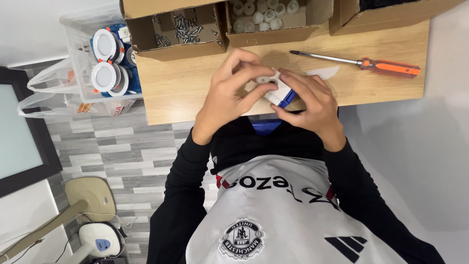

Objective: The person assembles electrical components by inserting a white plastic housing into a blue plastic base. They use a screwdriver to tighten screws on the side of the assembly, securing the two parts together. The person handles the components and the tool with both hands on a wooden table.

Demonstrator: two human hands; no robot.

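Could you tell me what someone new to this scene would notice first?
Both hands meet at the table's near edge: the left hand and right hand grip a small white and blue part between them. Behind them lies an orange-handled screwdriver on the wooden table. At the far edge, a cardboard box of screws stands open.

I see three open brown cardboard boxes [273, 35] along the desk's far edge, a clear plastic bin [78, 58] left of it, and a white plastic bag [53, 98] below the bin.

White-and-blue part [278, 93] mostly hidden behind fingers [254, 73]; cardboard boxes [176, 29] cut off by top edge.
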